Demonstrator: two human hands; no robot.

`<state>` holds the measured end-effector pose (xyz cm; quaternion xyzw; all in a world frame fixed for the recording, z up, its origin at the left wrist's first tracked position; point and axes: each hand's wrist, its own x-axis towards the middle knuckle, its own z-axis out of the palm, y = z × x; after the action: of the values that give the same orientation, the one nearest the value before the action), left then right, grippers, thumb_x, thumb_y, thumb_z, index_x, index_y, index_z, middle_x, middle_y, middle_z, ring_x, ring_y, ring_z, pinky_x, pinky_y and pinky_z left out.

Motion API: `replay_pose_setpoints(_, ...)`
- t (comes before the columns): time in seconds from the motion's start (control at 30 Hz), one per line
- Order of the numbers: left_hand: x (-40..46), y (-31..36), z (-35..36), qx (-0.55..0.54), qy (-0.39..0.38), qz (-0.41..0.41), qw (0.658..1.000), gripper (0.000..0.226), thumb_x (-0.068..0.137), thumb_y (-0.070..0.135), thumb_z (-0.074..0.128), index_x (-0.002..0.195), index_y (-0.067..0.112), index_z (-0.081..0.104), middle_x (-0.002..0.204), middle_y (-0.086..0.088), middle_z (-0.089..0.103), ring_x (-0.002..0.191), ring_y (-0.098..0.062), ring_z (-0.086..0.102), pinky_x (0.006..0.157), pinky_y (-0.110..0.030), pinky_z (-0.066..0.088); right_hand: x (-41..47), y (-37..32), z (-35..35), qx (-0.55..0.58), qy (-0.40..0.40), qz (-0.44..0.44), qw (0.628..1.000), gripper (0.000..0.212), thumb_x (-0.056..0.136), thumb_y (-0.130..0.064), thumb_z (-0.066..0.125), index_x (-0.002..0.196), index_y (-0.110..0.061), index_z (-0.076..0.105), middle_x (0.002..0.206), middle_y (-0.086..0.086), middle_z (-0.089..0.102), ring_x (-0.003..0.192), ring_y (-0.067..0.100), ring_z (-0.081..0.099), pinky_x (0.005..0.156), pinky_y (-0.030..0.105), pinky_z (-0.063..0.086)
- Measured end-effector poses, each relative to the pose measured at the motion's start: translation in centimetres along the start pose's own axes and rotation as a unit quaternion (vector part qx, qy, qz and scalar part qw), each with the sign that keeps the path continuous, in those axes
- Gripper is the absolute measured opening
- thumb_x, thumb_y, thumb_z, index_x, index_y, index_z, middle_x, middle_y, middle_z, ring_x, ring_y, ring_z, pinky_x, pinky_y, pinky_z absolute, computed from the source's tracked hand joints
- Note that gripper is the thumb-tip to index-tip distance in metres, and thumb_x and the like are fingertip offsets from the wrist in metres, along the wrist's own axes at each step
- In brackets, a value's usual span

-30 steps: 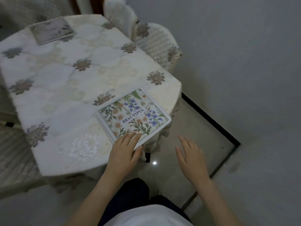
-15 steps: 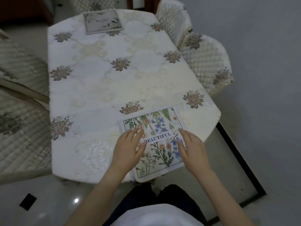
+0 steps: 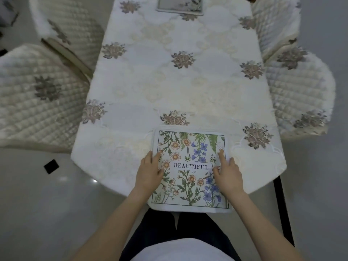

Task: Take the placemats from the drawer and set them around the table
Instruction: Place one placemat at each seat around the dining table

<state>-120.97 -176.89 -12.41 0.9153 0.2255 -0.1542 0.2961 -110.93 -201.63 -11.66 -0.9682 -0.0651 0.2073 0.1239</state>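
A square floral placemat (image 3: 190,178) printed with the word BEAUTIFUL lies at the near end of the table (image 3: 177,87), its near edge hanging past the table's rim. My left hand (image 3: 148,174) rests flat on its left edge. My right hand (image 3: 228,174) rests on its right edge, index finger stretched forward. A second placemat (image 3: 179,5) lies flat at the far end of the table, partly cut off by the frame. The drawer is out of view.
The table carries a white quilted cloth with brown flower motifs. Quilted cream chairs stand at the left (image 3: 37,95) and the right (image 3: 299,91). A small black square (image 3: 51,166) lies on the pale floor at the left.
The view swung round to face the table's end squarely. My right hand came onto the placemat, and the placemat now lies straight with both hands at its side edges.
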Motion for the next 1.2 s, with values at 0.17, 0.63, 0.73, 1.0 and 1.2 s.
replay_pose_setpoints(0.17,-0.9,1.3,1.3,-0.009,0.046,-0.031,0.998,0.054,0.09,0.013,0.051,0.143,0.016,0.038,0.152,-0.018,0.026,0.137,-0.033,0.023,0.109,-0.039,0.03,-0.5,0.6,0.3,0.048,-0.027,0.003,0.998,0.06,0.095,-0.033,0.043,0.15,-0.026,0.02,0.142,0.026,0.029,0.106,0.041,0.05,0.084,0.042,0.047)
replay_pose_setpoints(0.63,-2.3,1.4,0.5,-0.274,0.049,-0.06,0.959,0.049,0.076,-0.006,0.061,0.108,0.03,0.066,0.124,0.006,0.057,0.106,-0.012,0.055,0.086,-0.018,0.048,-2.1,3.7,-3.3,0.284,-0.051,-0.017,0.957,0.06,0.078,-0.003,0.067,0.131,-0.024,0.053,0.118,-0.001,0.059,0.093,0.012,0.061,0.077,0.015,0.047)
replay_pose_setpoints(0.73,-2.6,2.0,0.5,-0.326,0.016,-0.072,0.942,0.05,0.073,-0.01,0.066,0.105,0.029,0.066,0.117,0.011,0.057,0.116,-0.013,0.05,0.098,-0.029,0.043,-1.9,4.4,-3.6,0.32,-0.114,-0.024,0.94,0.064,0.073,-0.001,0.073,0.129,-0.026,0.055,0.128,-0.007,0.056,0.111,0.012,0.057,0.089,0.016,0.044)
replay_pose_setpoints(1.0,-4.2,2.6,1.0,-0.366,0.051,-0.072,0.926,0.061,0.071,-0.008,0.068,0.115,0.033,0.062,0.124,0.007,0.056,0.119,-0.021,0.054,0.102,-0.043,0.045,-1.9,4.8,-3.5,0.345,-0.108,-0.056,0.931,0.072,0.071,0.008,0.073,0.134,-0.015,0.05,0.125,-0.003,0.052,0.103,0.005,0.052,0.068,-0.006,0.036)
replay_pose_setpoints(1.2,-6.8,2.9,0.3,-0.39,0.121,-0.091,0.908,0.06,0.07,-0.01,0.067,0.116,0.029,0.063,0.122,0.006,0.057,0.115,-0.018,0.057,0.098,-0.037,0.048,-1.6,3.4,-4.8,0.396,-0.122,-0.07,0.907,0.066,0.073,0.013,0.066,0.13,-0.018,0.052,0.114,-0.003,0.058,0.075,-0.003,0.06,0.055,0.01,0.049)
